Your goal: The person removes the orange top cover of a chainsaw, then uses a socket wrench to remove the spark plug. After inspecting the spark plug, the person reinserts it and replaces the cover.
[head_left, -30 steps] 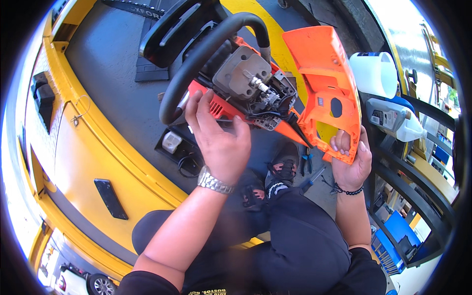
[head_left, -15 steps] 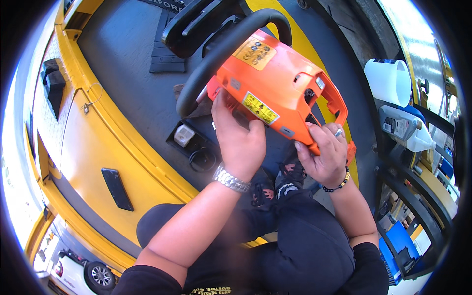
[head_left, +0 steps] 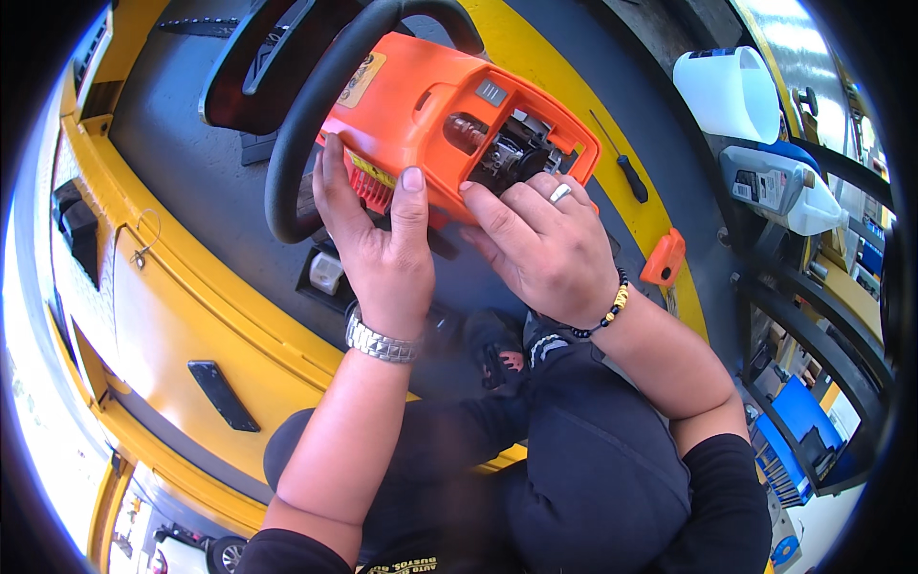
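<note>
An orange chainsaw [head_left: 392, 110] lies tilted in front of me, its curved black front handle [head_left: 292, 134] and black hand guard [head_left: 234, 72] toward the upper left. My left hand [head_left: 382, 244] grips its near side, thumb on the orange housing and fingers beside the red finned part. The rear of the housing has an opening showing dark and metal engine parts [head_left: 512, 158]. At that opening's near edge, my right hand [head_left: 550, 244] pinches the housing with thumb and bent index finger. Its other fingers curl over the opening, and the fingertips are partly hidden.
On the yellow floor stripe lie a screwdriver [head_left: 629, 177] and a small orange cover [head_left: 665, 258]. White and grey plastic containers [head_left: 727, 91] stand at the right beside a black metal frame [head_left: 794, 373]. A black phone [head_left: 222, 394] rests on the yellow panel at the left.
The chainsaw has shifted left and turned, showing more of its rear opening. My left hand moved left with it. My right hand shifted left along the near edge. The screwdriver has come into sight.
</note>
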A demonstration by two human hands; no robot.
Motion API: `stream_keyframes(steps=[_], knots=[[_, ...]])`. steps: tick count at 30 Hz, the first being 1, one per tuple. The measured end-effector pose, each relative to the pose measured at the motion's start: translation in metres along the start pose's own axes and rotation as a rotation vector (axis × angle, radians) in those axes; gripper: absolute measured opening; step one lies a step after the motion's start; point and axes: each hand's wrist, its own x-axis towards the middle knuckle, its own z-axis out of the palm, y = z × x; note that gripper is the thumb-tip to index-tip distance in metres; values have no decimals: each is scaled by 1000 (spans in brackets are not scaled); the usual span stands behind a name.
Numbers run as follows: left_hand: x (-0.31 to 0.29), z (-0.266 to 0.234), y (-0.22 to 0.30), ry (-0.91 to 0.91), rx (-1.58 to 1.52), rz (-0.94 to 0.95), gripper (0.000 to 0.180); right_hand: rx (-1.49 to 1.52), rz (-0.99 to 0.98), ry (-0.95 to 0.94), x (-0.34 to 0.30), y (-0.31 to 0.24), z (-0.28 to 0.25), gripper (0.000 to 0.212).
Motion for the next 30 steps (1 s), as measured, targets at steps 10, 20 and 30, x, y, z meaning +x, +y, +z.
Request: stream_keyframes(steps=[10,20,30], knots=[[2,-1,10,-87,420,186,96,-18,35,62,-29,12,7,48],[5,-2,-6,-38,394,204,111,74,289,154,-46,43,18,139],[9,-1,-11,-30,381,232,113,186,387,130,-43,41,23,135]])
